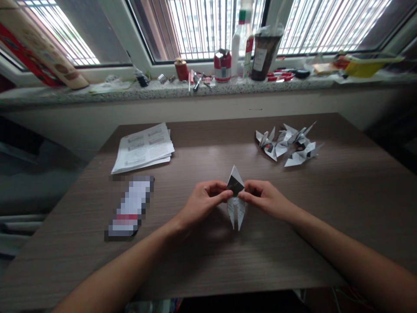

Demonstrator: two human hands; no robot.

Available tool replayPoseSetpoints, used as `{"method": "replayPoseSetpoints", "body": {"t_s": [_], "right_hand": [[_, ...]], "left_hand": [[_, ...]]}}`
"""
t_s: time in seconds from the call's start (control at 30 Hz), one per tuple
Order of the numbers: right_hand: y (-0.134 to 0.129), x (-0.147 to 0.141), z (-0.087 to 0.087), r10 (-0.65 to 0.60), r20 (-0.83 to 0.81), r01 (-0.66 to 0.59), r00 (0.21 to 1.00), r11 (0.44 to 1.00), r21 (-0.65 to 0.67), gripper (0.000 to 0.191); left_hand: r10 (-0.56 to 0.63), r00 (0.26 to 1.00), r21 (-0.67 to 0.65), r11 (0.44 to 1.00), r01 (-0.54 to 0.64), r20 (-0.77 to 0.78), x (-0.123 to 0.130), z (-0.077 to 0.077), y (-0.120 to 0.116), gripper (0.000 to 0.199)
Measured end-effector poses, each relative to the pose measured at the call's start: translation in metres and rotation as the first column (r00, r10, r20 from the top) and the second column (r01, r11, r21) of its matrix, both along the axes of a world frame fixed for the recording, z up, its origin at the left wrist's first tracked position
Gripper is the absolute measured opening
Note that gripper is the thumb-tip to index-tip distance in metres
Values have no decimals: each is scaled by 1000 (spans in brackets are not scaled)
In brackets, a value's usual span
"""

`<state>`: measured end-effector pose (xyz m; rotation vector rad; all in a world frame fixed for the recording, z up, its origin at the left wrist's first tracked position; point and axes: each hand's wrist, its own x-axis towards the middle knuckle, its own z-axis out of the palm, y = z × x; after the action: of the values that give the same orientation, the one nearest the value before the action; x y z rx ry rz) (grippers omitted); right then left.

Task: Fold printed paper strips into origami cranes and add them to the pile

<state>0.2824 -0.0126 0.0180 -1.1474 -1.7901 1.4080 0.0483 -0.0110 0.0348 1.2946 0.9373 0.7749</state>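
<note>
Between my two hands is a folded paper piece [236, 208], printed white with a dark patch, pointed at the top and split into two narrow legs below. My left hand [208, 198] pinches its left edge between thumb and fingers. On the opposite edge, my right hand [262, 196] grips it the same way, both thumbs lying on the front face. Several finished-looking folded paper cranes [299, 145] sit in a cluster at the back right of the table. At the back left lies a stack of printed paper sheets [143, 148].
A phone [130, 208], blurred out, rests on the brown table [195, 265] left of my hands. Along the granite windowsill [114, 96] stand a red can [223, 67], a dark drink cup [263, 54], bottles, red-handled scissors [280, 77] and a yellow container [363, 67].
</note>
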Motion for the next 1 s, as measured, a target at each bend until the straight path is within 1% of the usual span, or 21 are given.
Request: {"method": "replayPoseSetpoints", "body": {"t_s": [0.13, 0.27, 0.47, 0.6, 0.7, 0.77, 0.8, 0.83, 0.87, 0.93, 0.97, 1.0], "right_hand": [[1, 2, 1, 7, -11, -7, 1000, 1000, 22, 40], [2, 3, 0, 17, -21, -16, 1000, 999, 39, 40], [3, 0, -5, -24, -19, 24, 1000, 1000, -1, 45], [3, 0, -6, -33, -17, 32, 999, 999, -31, 47], [3, -1, -6, -52, -42, 49, 998, 996, -74, 48], [3, -1, -6, -63, -64, 56, 996, 993, -108, 49], [4, -1, -6, -72, -73, 62, 995, 990, -124, 50], [4, -1, -5, -81, -81, 70, 993, 988, -138, 51], [4, -1, -5, -92, -86, 78, 992, 985, -153, 51], [5, -2, -4, -113, -96, 93, 989, 978, -188, 52], [4, -2, -4, -119, -104, 95, 987, 974, -207, 52], [4, -3, -4, -123, -113, 95, 986, 970, -224, 52]], "left_hand": [[-1, 1000, 11, 1000, 2, -29, -2, -1, 1, 21], [-14, 999, 1, 1000, 14, -30, -1, -3, 2, 21], [-6, 999, 17, 1000, 7, -41, -1, -4, 3, 22], [-34, 998, 34, 999, 36, -52, -2, -7, 4, 27], [-30, 998, 84, 996, 34, -54, -2, -10, 4, 32], [18, 996, 184, 983, -2, -89, -3, -12, 4, 33], [53, 992, 267, 964, -20, -118, -4, -14, 4, 32], [92, 984, 369, 929, -29, -153, -5, -15, 5, 31], [134, 973, 481, 877, -29, -186, -6, -17, 5, 30], [199, 949, 684, 729, 23, -244, -9, -21, 7, 35], [216, 940, 750, 659, 59, -264, -10, -23, 8, 38], [222, 931, 792, 601, 104, -291, -11, -25, 9, 39]]}}
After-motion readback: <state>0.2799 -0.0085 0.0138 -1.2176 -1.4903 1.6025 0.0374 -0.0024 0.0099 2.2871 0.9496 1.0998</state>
